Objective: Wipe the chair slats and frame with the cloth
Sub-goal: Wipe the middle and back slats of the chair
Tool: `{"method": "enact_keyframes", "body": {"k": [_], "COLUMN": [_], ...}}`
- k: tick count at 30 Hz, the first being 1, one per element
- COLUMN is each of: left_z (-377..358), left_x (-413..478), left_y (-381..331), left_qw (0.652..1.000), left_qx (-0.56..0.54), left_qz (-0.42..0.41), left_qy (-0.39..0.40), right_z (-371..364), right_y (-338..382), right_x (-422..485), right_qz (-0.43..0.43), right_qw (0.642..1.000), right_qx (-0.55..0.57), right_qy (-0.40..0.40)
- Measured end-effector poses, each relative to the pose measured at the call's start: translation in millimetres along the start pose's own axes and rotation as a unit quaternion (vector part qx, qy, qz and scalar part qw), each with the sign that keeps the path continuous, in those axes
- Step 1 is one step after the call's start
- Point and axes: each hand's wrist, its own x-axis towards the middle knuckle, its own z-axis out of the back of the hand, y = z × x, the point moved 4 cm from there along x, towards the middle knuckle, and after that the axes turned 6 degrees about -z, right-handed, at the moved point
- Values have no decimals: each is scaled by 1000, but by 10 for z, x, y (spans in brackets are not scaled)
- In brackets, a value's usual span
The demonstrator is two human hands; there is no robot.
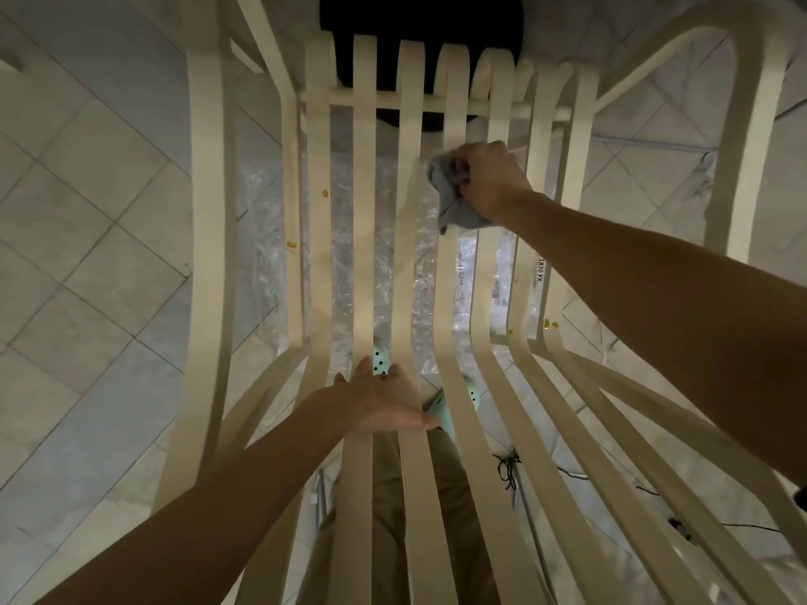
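Observation:
A cream slatted chair (364, 211) fills the view, its long slats running from the near bottom up to a cross rail (393, 100) at the far end. My right hand (491, 181) grips a bunched grey cloth (450, 189) and presses it against a middle slat just below the cross rail. My left hand (384, 401) lies flat with straight fingers on the slats at the bend of the seat, nearer to me. The curved frame rails (207, 238) run along both sides.
The floor is pale tile (87, 211). Crinkled clear plastic (384, 264) lies under the chair. My feet in mint clogs (474, 393) show between the slats. A black cord (508, 467) lies on the floor at the lower right. A dark round shape (419, 19) sits beyond the chair.

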Motion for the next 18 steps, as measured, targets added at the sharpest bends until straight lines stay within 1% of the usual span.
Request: {"method": "enact_keyframes", "body": {"k": [4,7,10,13,15,18], "left_z": [45,53,-4,-97,-81,-26], "left_x": [-73,-65,36,114,104,20], "left_y": [-66,-64,36,125,134,103], "left_qw": [1000,1000,1000,1000,1000,999], "left_qx": [0,0,-8,-15,-12,-22], "left_qz": [-2,-5,8,22,14,-2], "left_qy": [4,1,-3,-9,-17,-24], "right_z": [-93,-217,-380,-603,-726,-1020], "right_y": [48,40,57,26,-27,-72], "right_x": [-38,-220,-548,-874,-1061,-1312], "right_qz": [-10,-9,3,-6,-24,-33], "right_qw": [1000,1000,995,987,980,965], "right_qx": [-17,-9,24,-7,-40,-55], "right_qy": [0,28,93,161,196,254]}}
